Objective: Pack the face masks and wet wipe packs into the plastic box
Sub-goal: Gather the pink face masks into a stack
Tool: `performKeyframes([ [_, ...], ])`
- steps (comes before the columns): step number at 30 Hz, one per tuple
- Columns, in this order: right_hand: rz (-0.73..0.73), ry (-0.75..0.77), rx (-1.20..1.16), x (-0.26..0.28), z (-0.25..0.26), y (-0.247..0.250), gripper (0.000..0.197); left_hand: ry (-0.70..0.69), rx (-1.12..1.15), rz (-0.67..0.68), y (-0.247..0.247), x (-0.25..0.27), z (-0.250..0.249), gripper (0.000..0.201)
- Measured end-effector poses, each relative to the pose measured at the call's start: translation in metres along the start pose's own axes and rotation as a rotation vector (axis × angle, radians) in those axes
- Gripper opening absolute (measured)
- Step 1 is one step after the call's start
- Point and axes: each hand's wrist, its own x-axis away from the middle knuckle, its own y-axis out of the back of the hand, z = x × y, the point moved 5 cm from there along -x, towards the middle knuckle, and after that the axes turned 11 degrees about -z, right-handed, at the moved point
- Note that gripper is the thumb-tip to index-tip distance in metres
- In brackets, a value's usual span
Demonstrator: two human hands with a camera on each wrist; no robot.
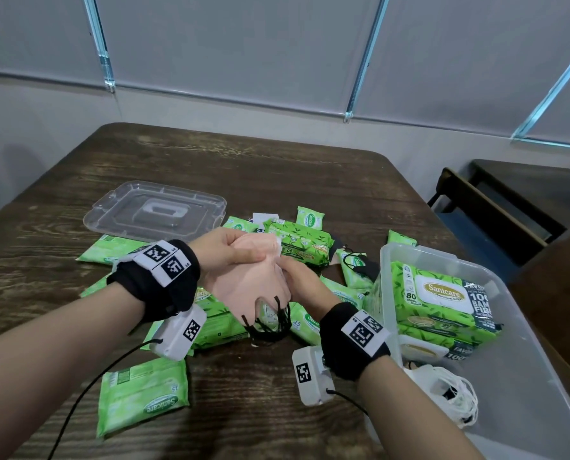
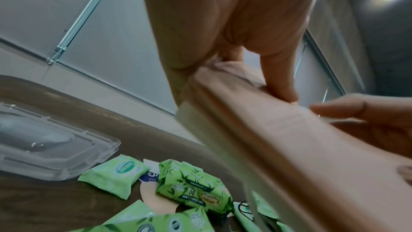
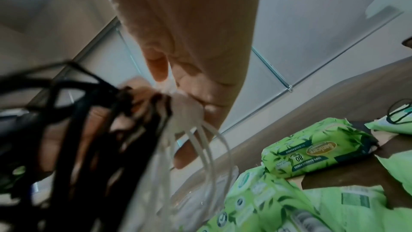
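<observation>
The left hand (image 1: 225, 252) is gripping the far edge of a stack of peach-coloured soft fabric face masks (image 1: 243, 287), thumb on top; the right hand (image 1: 298, 277) is pinching the same stack at its 3 o'clock edge. The stack is being held above the green wipe packs (image 1: 144, 393), with the clear plastic box (image 1: 526, 376) at 3 o'clock. Judged light, limp and apt to fan apart; hold both ends, keeping the black ear loops (image 1: 270, 323) clear.
</observation>
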Motion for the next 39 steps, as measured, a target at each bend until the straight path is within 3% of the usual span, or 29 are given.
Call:
performKeyframes([
  [2, 0.051, 0.008, -0.018, -0.002, -0.007, -0.008, 0.034, -0.042, -0.059, -0.001, -0.003, -0.002, 0.004, 0.020],
  [3, 0.082, 0.030, 0.000, 0.000, -0.008, -0.011, 0.028, -0.060, -0.078, -0.002, -0.006, -0.003, 0.007, 0.013],
  [4, 0.108, 0.042, -0.006, 0.001, -0.010, -0.013, 0.024, -0.080, -0.083, -0.004, -0.010, -0.004, 0.009, 0.009],
  [6, 0.127, 0.039, -0.046, -0.001, -0.016, -0.015, 0.033, -0.097, -0.094, -0.005, -0.015, -0.003, 0.012, 0.007],
  [10, 0.097, 0.015, -0.066, -0.011, -0.026, -0.008, 0.037, -0.080, -0.129, -0.033, -0.007, -0.017, 0.024, 0.048],
  [13, -0.053, 0.033, -0.093, -0.020, -0.030, 0.000, 0.045, 0.044, -0.014, -0.046, 0.002, -0.027, 0.034, 0.075],
  [16, -0.140, 0.036, -0.099, -0.029, -0.029, 0.001, 0.047, 0.077, 0.068, 0.010, 0.001, -0.032, 0.036, 0.065],
  [20, -0.077, -0.054, -0.107, -0.041, -0.034, 0.003, 0.019, 0.081, 0.175, -0.144, 0.014, -0.043, 0.038, 0.057],
  [23, -0.096, -0.095, -0.158, -0.054, -0.040, 0.007, 0.015, 0.002, -0.013, -0.295, 0.035, -0.059, 0.040, 0.031],
  [26, -0.104, -0.118, -0.146, -0.066, -0.045, 0.005, 0.014, -0.005, -0.085, -0.330, 0.043, -0.073, 0.049, 0.030],
  [31, 0.001, -0.182, 0.140, -0.084, -0.047, -0.001, 0.002, -0.047, -0.129, -0.511, 0.065, -0.095, 0.051, 0.028],
  [36, -0.009, -0.059, 0.315, -0.119, -0.045, 0.009, 0.030, -0.079, -0.140, -0.586, 0.079, -0.117, 0.044, 0.035],
  [39, -0.057, 0.048, 0.670, -0.147, -0.056, 0.016, 0.029, -0.055, -0.144, -0.589, 0.084, -0.128, 0.046, 0.040],
])
